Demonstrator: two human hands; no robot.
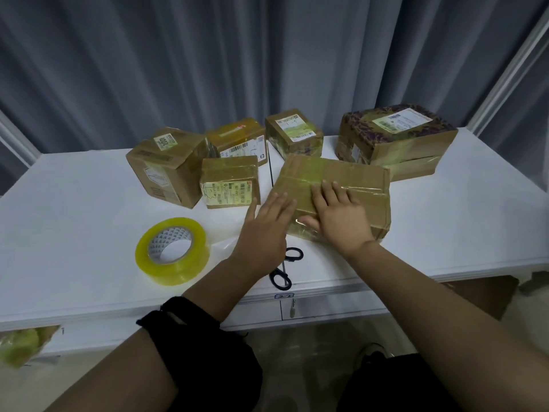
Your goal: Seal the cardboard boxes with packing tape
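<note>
A flat cardboard box (pixel 350 179) with shiny tape strips across its top lies on the white table (pixel 74 203) in front of me. My right hand (pixel 337 215) rests flat on the box's near left part, fingers straight and pressing on the tape. My left hand (pixel 267 224) is spread open at the box's left edge, fingertips touching it. A roll of yellowish clear packing tape (pixel 172 251) lies on the table to the left. Black-handled scissors (pixel 283 267) lie near the front edge, partly hidden under my left wrist.
Several other taped boxes stand behind: a tilted one (pixel 166 168), a small one (pixel 230 181), two at the back (pixel 237 141) (pixel 294 133), and a large patterned one (pixel 395 141) at right. Grey curtains hang behind. Another taped box (pixel 23 343) sits below the table at left.
</note>
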